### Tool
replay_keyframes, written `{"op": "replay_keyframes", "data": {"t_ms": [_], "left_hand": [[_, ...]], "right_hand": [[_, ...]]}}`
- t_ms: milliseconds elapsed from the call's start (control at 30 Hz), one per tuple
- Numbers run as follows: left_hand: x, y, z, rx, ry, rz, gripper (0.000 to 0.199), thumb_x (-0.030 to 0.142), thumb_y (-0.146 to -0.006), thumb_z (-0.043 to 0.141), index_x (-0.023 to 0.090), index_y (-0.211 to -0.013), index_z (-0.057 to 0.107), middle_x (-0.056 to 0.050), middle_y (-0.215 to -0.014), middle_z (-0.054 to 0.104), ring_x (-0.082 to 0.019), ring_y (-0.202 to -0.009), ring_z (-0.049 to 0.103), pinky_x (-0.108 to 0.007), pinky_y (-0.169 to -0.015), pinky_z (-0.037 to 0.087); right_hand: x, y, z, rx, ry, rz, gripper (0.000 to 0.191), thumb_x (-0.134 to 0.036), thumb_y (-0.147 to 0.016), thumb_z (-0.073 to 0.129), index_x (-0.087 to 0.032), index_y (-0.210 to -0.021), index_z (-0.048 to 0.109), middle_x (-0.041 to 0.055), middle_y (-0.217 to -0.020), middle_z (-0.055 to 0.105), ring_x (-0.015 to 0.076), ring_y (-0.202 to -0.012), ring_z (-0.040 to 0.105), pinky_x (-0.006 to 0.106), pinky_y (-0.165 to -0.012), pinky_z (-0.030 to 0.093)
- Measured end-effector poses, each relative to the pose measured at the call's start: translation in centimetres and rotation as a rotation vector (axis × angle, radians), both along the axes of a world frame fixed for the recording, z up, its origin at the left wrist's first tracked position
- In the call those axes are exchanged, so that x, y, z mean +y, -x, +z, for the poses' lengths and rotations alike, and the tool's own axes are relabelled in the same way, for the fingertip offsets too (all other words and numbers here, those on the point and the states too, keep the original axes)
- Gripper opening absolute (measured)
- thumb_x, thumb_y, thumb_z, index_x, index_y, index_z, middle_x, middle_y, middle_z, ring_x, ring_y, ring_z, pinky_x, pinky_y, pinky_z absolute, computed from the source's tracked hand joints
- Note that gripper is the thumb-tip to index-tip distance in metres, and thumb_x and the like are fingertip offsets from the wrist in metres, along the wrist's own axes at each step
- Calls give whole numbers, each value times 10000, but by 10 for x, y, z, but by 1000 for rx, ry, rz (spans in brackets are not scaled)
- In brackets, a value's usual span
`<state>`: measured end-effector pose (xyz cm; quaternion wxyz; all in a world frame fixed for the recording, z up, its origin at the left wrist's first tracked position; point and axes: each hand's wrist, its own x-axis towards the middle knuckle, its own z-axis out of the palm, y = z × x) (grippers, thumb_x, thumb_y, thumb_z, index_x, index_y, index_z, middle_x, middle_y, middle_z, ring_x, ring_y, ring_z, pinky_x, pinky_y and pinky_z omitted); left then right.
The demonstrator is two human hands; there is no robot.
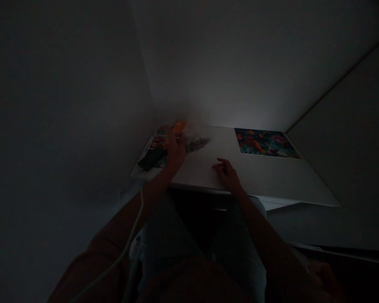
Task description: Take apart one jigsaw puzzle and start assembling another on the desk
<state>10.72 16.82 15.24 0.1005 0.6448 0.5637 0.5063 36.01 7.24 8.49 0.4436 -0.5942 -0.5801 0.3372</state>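
Observation:
My left hand (176, 151) reaches over the left part of the white desk. Its fingers are closed on a blurred, pale packet (194, 128) with an orange patch (178, 126); motion and dim light hide its exact kind. Under and beside that hand lies a colourful printed sheet (159, 142), partly covered. A dark, flat rectangular object (152, 158) rests on the sheet's near left part. My right hand (228, 172) is at the desk's front edge, fingers loosely bent with thumb and forefinger apart, holding nothing.
At the back right of the desk (265, 176) lies a dark floral picture (267, 143). Walls close in the desk at the left and back, with a panel on the right. A pale cable (133, 229) runs over my left arm.

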Motion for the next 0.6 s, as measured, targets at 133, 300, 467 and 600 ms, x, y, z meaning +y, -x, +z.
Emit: {"op": "replay_keyframes", "data": {"t_ms": [133, 300, 467, 600], "left_hand": [[-37, -41, -31, -50, 53, -281, 257, 347, -1116, 483, 301, -1290, 665, -152, -1363, 731, -324, -1318, 699, -563, -1196, 582], [-57, -43, -50, 1, 137, -581, 380, 581, -1063, 584, 306, -1303, 689, -181, -1351, 700, -340, -1297, 699, -572, -1174, 608], [-58, -19, -48, 191, 189, -669, 699, 651, -915, 828, 366, -1529, 653, -163, -1564, 651, -373, -1492, 628, -595, -1311, 521], [-53, -9, -50, 230, 234, -573, 483, 508, -1081, 593, 407, -1544, 683, -96, -1594, 688, -299, -1545, 620, -550, -1324, 511]], "right_hand": [[2, -2, -7, 86, 10, -22, 742, -664, -1017, 587, -339, -1672, 461, 142, -1285, 824, 303, -776, 735, 543, -855, 671], [4, -2, -11, 171, 14, -69, 907, -596, -1018, 600, -261, -1794, 269, 184, -1428, 753, 290, -827, 766, 520, -831, 690], [5, -3, -10, 223, -20, -27, 877, -543, -999, 672, -305, -1770, 328, 194, -1640, 639, 328, -1058, 805, 541, -966, 692], [4, -6, -9, 155, -34, -16, 903, -565, -978, 708, -315, -1765, 343, 172, -1470, 736, 345, -1050, 798, 531, -919, 700]]}}
